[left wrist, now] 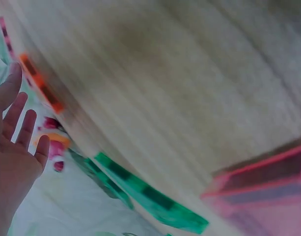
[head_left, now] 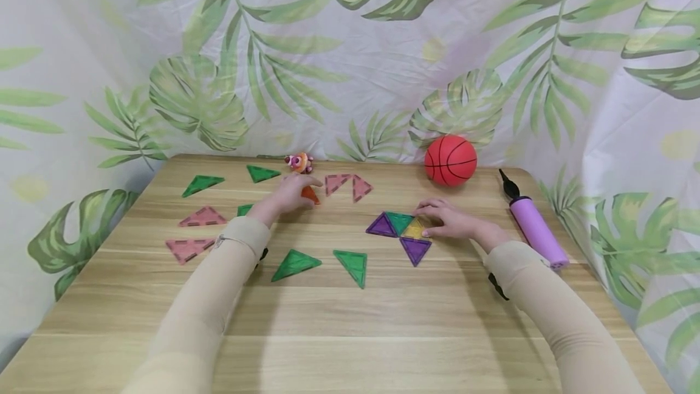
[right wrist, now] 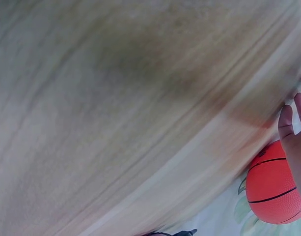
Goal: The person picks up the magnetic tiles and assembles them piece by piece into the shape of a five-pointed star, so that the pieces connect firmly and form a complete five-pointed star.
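Beside a small orange triangular magnetic tile (head_left: 310,194), my left hand (head_left: 290,193) reaches with fingers extended. Its fingers spread apart in the left wrist view, near the orange tile (left wrist: 41,83). My right hand (head_left: 449,221) has its thumb and fingertips at the edges of a yellow triangular tile (head_left: 414,228), pinching it. That tile lies against a teal-green triangle (head_left: 399,221) and a purple triangle (head_left: 415,250). A second purple triangle (head_left: 381,225) adjoins the green one on the left. In the right wrist view only part of the right hand (right wrist: 295,132) shows.
Green triangles (head_left: 296,264) and pink triangles (head_left: 203,216) lie scattered left and centre. A small toy figure (head_left: 299,162) stands at the back edge. A red basketball (head_left: 451,160) sits behind the right hand; a purple hand pump (head_left: 538,231) lies at right.
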